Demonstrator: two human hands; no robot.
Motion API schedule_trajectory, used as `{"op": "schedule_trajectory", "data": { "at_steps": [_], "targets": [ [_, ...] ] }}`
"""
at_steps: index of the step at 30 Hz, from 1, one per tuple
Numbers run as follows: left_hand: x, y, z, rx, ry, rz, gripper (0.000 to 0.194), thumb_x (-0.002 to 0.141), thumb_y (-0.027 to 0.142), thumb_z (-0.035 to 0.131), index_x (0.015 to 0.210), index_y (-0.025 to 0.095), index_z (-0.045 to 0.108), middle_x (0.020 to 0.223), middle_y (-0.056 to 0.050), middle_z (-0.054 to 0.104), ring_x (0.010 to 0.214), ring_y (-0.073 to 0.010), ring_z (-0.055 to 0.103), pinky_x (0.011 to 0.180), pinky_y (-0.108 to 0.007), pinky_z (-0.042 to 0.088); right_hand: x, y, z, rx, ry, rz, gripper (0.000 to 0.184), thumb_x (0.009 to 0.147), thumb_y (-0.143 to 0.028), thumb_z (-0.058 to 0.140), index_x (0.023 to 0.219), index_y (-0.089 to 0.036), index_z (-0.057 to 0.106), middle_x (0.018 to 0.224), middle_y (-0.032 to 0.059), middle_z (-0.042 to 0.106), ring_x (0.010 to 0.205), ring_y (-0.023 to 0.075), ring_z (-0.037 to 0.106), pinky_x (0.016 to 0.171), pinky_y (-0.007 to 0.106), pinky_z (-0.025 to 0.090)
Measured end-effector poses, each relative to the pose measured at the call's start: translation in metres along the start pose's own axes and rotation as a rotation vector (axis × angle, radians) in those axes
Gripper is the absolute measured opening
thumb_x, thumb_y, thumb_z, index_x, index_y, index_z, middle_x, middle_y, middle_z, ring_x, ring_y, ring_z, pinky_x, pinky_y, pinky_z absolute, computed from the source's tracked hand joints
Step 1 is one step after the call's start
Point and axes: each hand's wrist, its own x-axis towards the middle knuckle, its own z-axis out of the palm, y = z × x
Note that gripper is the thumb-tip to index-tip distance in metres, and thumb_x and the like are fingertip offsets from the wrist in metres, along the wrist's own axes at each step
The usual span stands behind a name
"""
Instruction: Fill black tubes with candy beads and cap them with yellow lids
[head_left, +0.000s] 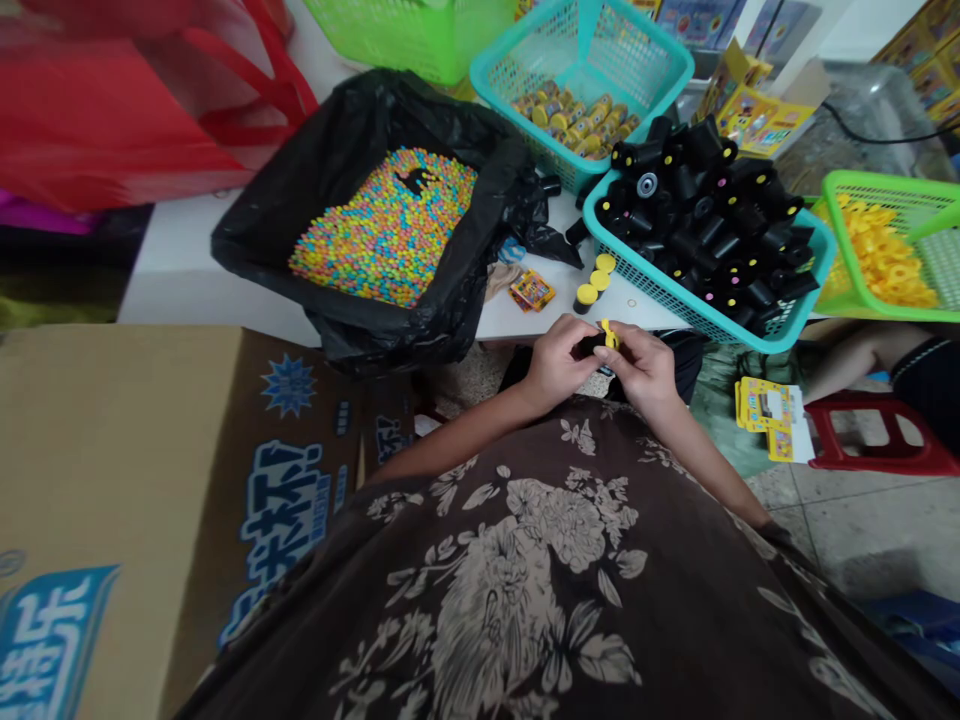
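Close in front of my body, at the table's near edge, both hands meet. My left hand is closed around a small black plastic piece, mostly hidden by the fingers. The fingers of my right hand pinch a small yellow plastic part against the end of the black piece. Just beyond them, several black pieces with yellow caps stand in a row on the white table. Small printed yellow packets lie to their left.
A black bag holds many colourful candy beads. Turquoise baskets hold black plastic pieces and small yellow containers. Yellow parts fill a green basket. A cardboard box stands left; another person's limb shows right, near a red stool.
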Motion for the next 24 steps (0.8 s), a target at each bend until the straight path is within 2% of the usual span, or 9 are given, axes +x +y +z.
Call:
{"op": "schedule_trajectory", "data": {
  "at_steps": [6, 9, 11, 13, 17, 21, 24],
  "targets": [
    [0.001, -0.002, 0.001, -0.053, 0.016, -0.022, 0.023, 0.084, 0.039, 0.08, 0.08, 0.022, 0.064, 0.081, -0.003, 0.061, 0.082, -0.0184, 0.059, 0.079, -0.033, 0.047, -0.003, 0.0, 0.002, -0.132, -0.009, -0.053, 0.048, 0.094, -0.067, 0.062, 0.115, -0.026, 0.076, 0.106, 0.0099, 0.079, 0.099, 0.029, 0.074, 0.092, 0.047, 0.061],
    [0.001, -0.004, 0.001, -0.168, -0.01, -0.173, 0.027, 0.075, 0.033, 0.084, 0.081, 0.021, 0.062, 0.082, -0.001, 0.062, 0.078, -0.0158, 0.057, 0.074, -0.03, 0.047, -0.002, 0.005, 0.004, -0.174, -0.009, -0.082, 0.043, 0.097, -0.06, 0.061, 0.116, -0.023, 0.075, 0.105, 0.011, 0.078, 0.098, 0.0285, 0.074, 0.09, 0.046, 0.061],
    [0.002, -0.003, 0.0, -0.339, -0.086, -0.327, 0.032, 0.07, 0.032, 0.086, 0.085, 0.02, 0.061, 0.085, 0.0, 0.064, 0.076, -0.0137, 0.058, 0.071, -0.028, 0.048, -0.002, 0.009, 0.006, -0.212, -0.003, -0.093, 0.038, 0.098, -0.053, 0.061, 0.118, -0.023, 0.074, 0.105, 0.0112, 0.077, 0.096, 0.0282, 0.073, 0.088, 0.046, 0.061],
    [0.004, 0.0, 0.0, -0.523, -0.147, -0.473, 0.033, 0.072, 0.036, 0.084, 0.087, 0.019, 0.06, 0.086, 0.0, 0.064, 0.075, -0.0132, 0.06, 0.071, -0.028, 0.051, -0.003, 0.011, 0.008, -0.275, -0.001, -0.097, 0.034, 0.098, -0.045, 0.061, 0.121, -0.022, 0.073, 0.105, 0.0119, 0.077, 0.096, 0.0285, 0.073, 0.088, 0.046, 0.06],
    [0.006, 0.006, 0.003, -0.65, -0.088, -0.583, 0.037, 0.072, 0.039, 0.087, 0.079, 0.018, 0.058, 0.078, 0.002, 0.061, 0.074, -0.0108, 0.06, 0.069, -0.026, 0.052, -0.005, 0.013, 0.011, -0.355, -0.007, -0.105, 0.037, 0.098, -0.037, 0.056, 0.127, -0.019, 0.072, 0.109, 0.0149, 0.077, 0.099, 0.0301, 0.073, 0.089, 0.048, 0.06],
    [0.007, 0.01, 0.005, -0.724, -0.072, -0.625, 0.04, 0.068, 0.039, 0.092, 0.079, 0.018, 0.059, 0.077, 0.003, 0.063, 0.072, -0.0098, 0.061, 0.069, -0.026, 0.054, -0.004, 0.009, 0.007, -0.225, -0.001, -0.087, 0.039, 0.093, -0.04, 0.065, 0.128, -0.023, 0.073, 0.116, 0.0118, 0.078, 0.107, 0.0299, 0.072, 0.095, 0.05, 0.06],
    [0.009, 0.012, 0.002, -0.758, -0.055, -0.642, 0.043, 0.066, 0.042, 0.093, 0.08, 0.018, 0.06, 0.079, 0.002, 0.068, 0.071, -0.0105, 0.064, 0.068, -0.026, 0.055, -0.002, 0.003, 0.0, -0.026, -0.033, -0.004, 0.036, 0.091, -0.045, 0.07, 0.121, -0.027, 0.076, 0.111, 0.0074, 0.079, 0.101, 0.0265, 0.072, 0.094, 0.048, 0.06]
  ]
}}
